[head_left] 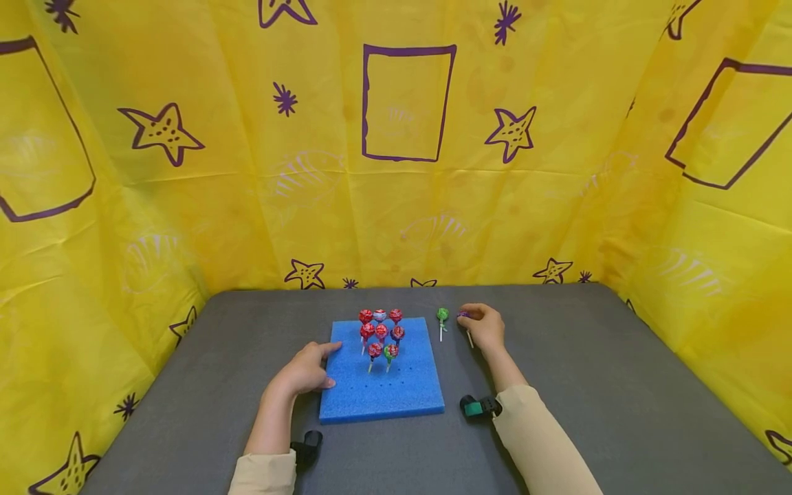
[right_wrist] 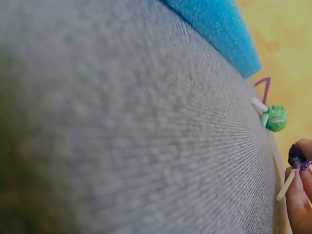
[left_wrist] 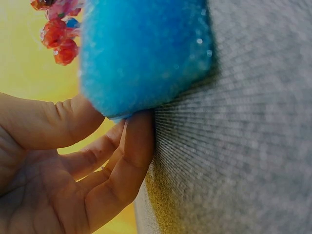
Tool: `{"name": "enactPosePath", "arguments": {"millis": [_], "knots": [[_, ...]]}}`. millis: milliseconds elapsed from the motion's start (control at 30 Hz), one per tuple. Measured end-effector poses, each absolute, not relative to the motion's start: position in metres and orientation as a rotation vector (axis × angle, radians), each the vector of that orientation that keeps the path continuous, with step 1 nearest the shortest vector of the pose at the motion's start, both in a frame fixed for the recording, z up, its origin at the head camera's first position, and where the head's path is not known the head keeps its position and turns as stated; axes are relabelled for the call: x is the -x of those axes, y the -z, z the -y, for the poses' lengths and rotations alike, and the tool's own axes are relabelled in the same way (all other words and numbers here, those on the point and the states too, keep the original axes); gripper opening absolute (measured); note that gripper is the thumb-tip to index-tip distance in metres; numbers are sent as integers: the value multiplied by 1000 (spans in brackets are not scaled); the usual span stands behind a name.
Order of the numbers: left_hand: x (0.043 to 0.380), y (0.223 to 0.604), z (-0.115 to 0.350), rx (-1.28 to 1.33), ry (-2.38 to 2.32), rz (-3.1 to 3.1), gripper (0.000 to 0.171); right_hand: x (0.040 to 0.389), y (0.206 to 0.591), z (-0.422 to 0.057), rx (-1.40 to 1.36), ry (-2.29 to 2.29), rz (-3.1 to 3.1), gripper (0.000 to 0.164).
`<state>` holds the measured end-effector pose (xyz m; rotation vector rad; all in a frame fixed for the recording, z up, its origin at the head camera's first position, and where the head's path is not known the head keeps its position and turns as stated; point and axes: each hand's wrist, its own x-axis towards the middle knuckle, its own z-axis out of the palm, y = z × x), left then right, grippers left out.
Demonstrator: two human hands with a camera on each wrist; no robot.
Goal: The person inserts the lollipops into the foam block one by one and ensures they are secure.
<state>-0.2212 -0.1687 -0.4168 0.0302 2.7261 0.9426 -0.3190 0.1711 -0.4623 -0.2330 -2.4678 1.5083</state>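
Observation:
A blue foam board [head_left: 383, 397] lies on the table, with several wrapped lollipops standing upright in its holes. My left hand [head_left: 304, 370] touches the board's left edge, thumb and index finger spread apart along it. The left wrist view shows the thumb [left_wrist: 73, 119] at the foam's upper edge and the fingers against its side. To the right of the board, my right hand [head_left: 486, 326] pinches a purple-wrapped lollipop [right_wrist: 296, 155] by its head, the pale stick pointing down. A green lollipop [head_left: 442, 314] lies on the table between board and right hand.
The upright lollipops, mostly red with a green-and-red one [head_left: 391, 351], fill the board's back and middle; bare holes show in front. A dark grey table [head_left: 557, 385] carries everything. Yellow patterned cloth [head_left: 247, 206] hangs behind and at both sides.

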Motion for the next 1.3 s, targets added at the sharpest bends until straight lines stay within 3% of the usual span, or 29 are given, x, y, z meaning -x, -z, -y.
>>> {"name": "enactPosePath", "arguments": {"millis": [400, 1300], "knots": [[222, 417, 169, -34, -936, -2720, 67, 306, 451, -170, 240, -1851, 2274, 36], [222, 420, 170, -30, -949, -2713, 70, 274, 404, -152, 63, -1998, 2194, 40]]}}
